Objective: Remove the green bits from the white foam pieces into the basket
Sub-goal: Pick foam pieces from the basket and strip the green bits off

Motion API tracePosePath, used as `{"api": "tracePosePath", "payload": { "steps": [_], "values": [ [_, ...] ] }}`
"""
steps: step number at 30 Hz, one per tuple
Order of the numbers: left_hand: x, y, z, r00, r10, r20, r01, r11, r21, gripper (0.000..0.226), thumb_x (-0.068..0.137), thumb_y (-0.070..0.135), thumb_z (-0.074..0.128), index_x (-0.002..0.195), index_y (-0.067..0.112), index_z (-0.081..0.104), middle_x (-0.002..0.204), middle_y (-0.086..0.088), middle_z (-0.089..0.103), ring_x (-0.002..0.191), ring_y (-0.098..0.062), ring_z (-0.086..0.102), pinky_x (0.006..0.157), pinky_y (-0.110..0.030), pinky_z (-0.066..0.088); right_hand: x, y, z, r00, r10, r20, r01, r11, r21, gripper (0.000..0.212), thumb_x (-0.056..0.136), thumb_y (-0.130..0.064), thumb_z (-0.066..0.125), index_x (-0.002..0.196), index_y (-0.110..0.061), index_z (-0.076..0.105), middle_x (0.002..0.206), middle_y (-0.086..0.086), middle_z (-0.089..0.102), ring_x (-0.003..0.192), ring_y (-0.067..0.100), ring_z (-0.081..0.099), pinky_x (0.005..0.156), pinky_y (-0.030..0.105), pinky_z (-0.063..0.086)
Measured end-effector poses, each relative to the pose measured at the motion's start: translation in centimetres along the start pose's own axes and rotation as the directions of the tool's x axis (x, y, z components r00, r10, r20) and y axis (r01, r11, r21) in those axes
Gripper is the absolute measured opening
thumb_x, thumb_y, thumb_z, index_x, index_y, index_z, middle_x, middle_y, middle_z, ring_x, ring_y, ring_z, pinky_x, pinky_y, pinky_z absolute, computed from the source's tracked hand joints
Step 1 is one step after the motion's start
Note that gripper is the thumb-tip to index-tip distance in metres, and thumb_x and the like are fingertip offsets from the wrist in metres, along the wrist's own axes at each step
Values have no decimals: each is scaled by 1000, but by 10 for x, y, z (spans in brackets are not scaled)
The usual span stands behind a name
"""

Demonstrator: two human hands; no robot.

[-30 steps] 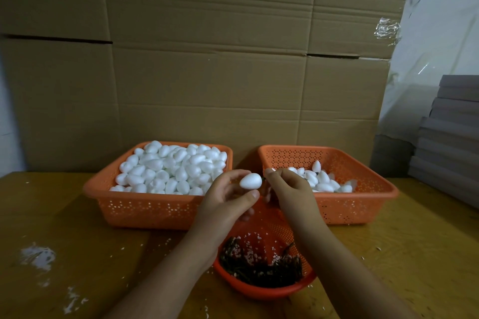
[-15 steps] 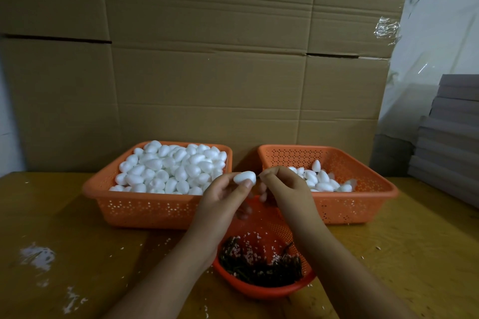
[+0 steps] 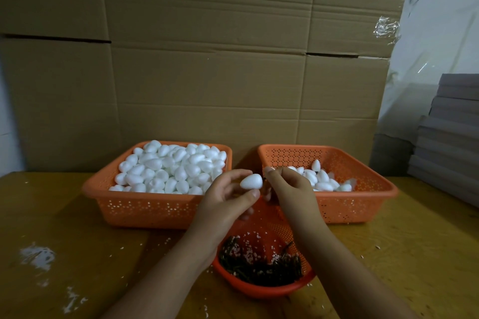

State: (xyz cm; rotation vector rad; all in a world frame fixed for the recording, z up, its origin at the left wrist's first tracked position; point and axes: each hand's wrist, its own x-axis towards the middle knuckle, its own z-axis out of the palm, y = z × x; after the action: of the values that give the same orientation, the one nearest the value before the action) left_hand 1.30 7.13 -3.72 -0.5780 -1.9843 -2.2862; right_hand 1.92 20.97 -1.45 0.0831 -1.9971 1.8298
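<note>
My left hand (image 3: 225, 199) pinches a white egg-shaped foam piece (image 3: 251, 180) between thumb and fingers above the small round orange basket (image 3: 261, 290). My right hand (image 3: 290, 186) is just right of the piece, fingers curled with fingertips at its end; whether they pinch a green bit is hidden. The round basket holds dark green bits (image 3: 259, 267) and white crumbs. A left orange basket (image 3: 145, 210) is heaped with white foam pieces (image 3: 168, 168). The right orange basket (image 3: 363, 204) holds several foam pieces (image 3: 324, 181).
Tall cardboard boxes (image 3: 207, 72) stand right behind the baskets. Grey stacked sheets (image 3: 451, 132) sit at the right edge. White foam crumbs (image 3: 37, 256) are scattered on the yellow-brown table (image 3: 77, 254).
The foam piece has turned a little in my left hand, and my right fingertips stay at its end. Both hands remain over the round basket.
</note>
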Motion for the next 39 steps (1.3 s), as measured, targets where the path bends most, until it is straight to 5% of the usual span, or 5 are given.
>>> {"api": "tracePosePath", "payload": {
  "steps": [11,23,39],
  "values": [
    [1,1,1,999,-6,-42,4,999,-50,18,92,23,65,109,22,68,78,12,71,65,-8,63,64,-24,54,-3,-4,0,998,-16,63,12,997,75,10,90,-12,57,86,-6,64,61,-2,59,56,7,54,55,15,46],
    [1,-3,-1,1000,-5,-29,4,1000,-22,26,88,18,69,107,36,66,83,8,72,67,-7,65,63,-19,51,-3,-3,0,1000,-14,12,13,999,52,21,94,-21,60,77,-8,61,55,1,55,50,3,50,51,11,41],
    [-1,0,-1,999,28,-31,-29,999,-28,14,91,19,65,103,21,71,80,4,73,65,-5,63,63,-16,51,-3,-2,-1,994,-88,69,88,996,-7,21,93,-13,62,74,-4,60,55,-3,58,49,0,50,52,12,41]
  ]
}}
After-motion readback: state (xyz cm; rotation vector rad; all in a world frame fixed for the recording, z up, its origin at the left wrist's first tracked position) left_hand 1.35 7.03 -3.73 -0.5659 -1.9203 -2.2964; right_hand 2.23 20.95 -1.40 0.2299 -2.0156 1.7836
